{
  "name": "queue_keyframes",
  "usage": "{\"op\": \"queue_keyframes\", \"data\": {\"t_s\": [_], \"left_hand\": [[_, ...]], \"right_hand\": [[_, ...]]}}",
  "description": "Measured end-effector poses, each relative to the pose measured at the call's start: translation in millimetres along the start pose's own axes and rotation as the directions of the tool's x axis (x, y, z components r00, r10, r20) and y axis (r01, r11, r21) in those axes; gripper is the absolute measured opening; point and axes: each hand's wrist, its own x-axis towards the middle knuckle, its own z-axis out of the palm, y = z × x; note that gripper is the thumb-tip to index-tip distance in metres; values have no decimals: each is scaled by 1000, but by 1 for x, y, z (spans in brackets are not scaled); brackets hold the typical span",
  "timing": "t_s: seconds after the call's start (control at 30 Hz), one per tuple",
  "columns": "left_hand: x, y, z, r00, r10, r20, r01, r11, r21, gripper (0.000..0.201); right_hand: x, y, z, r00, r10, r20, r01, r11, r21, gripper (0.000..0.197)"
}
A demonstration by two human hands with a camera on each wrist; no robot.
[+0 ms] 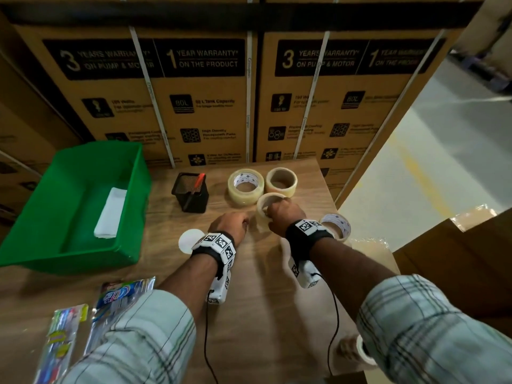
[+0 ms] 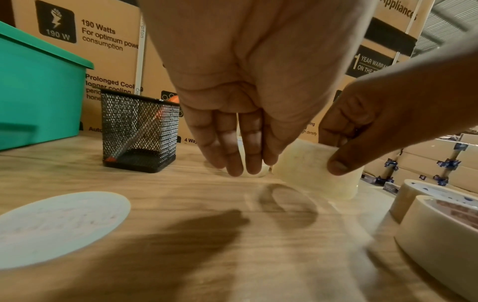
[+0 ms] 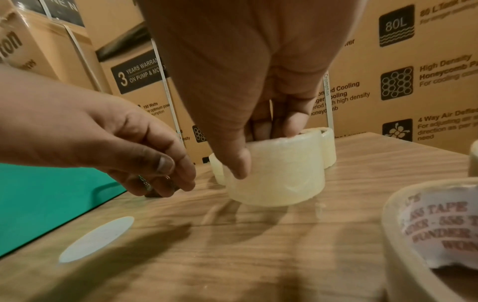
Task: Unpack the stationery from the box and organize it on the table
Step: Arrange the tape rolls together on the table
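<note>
My right hand (image 1: 273,210) grips a cream tape roll (image 1: 266,203) low over the wooden table (image 1: 263,300), thumb on the outside and fingers in the core. The right wrist view shows the tape roll (image 3: 276,179) in my right hand (image 3: 264,143), just in front of two other rolls. Those two rolls, a clear one (image 1: 245,187) and a tan one (image 1: 281,181), stand at the back. My left hand (image 1: 246,220) hangs beside the held roll with relaxed fingers (image 2: 238,163) and holds nothing. Another printed-core roll (image 1: 336,225) lies by my right wrist. An open cardboard box (image 1: 457,259) stands at the right.
A green bin (image 1: 133,189) at the left holds a white folded item (image 1: 110,214). A black mesh holder (image 1: 191,194) contains an orange-handled tool. A white disc (image 1: 188,239) lies near my left wrist. Pen packets (image 1: 119,300) lie at the front left. Stacked cartons (image 1: 194,92) wall the back.
</note>
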Motion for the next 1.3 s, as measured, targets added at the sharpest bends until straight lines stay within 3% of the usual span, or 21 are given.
{"op": "queue_keyframes", "data": {"t_s": [0.6,0.73,0.83,1.07,1.3], "left_hand": [[24,7,3,998,-61,18,62,998,-34,17],[14,8,-5,999,-37,9,37,999,-24,19],[3,8,-15,1000,-15,-2,15,1000,-8,21],[-42,30,-26,985,166,-53,-168,985,-40,21],[-105,51,1,948,318,-34,-319,945,-63,23]], "right_hand": [[36,8,12,996,-38,84,36,999,30,29],[24,10,0,999,-43,-33,46,996,80,39],[6,12,-11,983,-69,-172,83,994,71,38],[-66,7,-14,942,-97,-320,116,992,41,29],[-178,3,-5,894,-37,-447,76,995,69,17]]}}
